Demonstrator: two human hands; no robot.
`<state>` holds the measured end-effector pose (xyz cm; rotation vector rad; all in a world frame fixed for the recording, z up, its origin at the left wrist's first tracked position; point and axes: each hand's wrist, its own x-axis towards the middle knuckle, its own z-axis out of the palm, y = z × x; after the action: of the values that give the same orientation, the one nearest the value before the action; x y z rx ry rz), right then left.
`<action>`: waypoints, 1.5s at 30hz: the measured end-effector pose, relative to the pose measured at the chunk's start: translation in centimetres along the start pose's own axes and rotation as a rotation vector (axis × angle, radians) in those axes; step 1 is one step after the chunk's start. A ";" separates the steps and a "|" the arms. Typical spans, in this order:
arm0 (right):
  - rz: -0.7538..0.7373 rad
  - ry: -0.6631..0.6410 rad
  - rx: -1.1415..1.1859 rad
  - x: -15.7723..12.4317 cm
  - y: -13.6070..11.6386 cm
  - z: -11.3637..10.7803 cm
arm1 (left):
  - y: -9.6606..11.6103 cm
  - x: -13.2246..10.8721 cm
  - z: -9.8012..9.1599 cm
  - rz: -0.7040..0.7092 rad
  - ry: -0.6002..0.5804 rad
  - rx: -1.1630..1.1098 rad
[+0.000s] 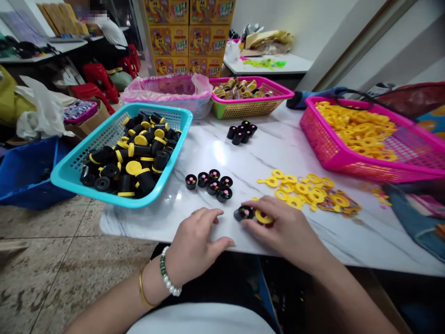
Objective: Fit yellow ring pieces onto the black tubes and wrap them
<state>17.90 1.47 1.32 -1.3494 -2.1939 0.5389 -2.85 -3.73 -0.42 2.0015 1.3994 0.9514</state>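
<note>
The person sits at a white marble table (243,153). The right hand (285,229) is near the front edge of it, and its fingertips are closed on a yellow ring (263,217). The same fingers also touch a small black cylinder (245,212) just to the left of the ring. The left hand (194,246) rests on the table beside them with the fingers loosely spread. It holds nothing.

The black cylinder is short and looks like hard plastic, so I think it is light and stiff and not easy to break. Its side is smooth and could slip or roll, so the best hold is probably across the round wall, between thumb and finger. The ring is thin and flat, and I think it is easiest to pinch at its rim, as the hand does now.

The cylinder's axis is close to upright, maybe tilted a little toward the person. Its top faces up and shows coloured dots. The ring lies almost flat with the hole upward.

Five similar black pieces (212,182) stand behind the hands, and loose yellow rings (306,190) lie to the right. A turquoise basket (69,178) with black and yellow parts is on the left, and a pink basket (333,157) of rings is on the right.
</note>
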 end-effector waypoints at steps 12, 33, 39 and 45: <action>0.460 0.184 0.567 -3.6 0.1 1.2 | -1.4 -0.1 -0.1 0.054 0.093 0.007; 0.609 0.066 0.891 -1.1 -4.8 5.4 | -2.1 -0.2 -0.1 0.083 0.060 0.060; 0.631 0.040 0.860 -1.1 -5.4 5.4 | -1.9 -0.4 -0.4 0.075 0.029 0.041; 0.598 -0.003 0.796 -1.3 -5.6 5.2 | -1.2 0.1 -1.6 -0.002 -0.005 -0.209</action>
<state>11.33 -2.50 0.11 -1.4761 -1.2712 1.4359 -4.77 -3.19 -0.30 1.8464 1.2438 1.0461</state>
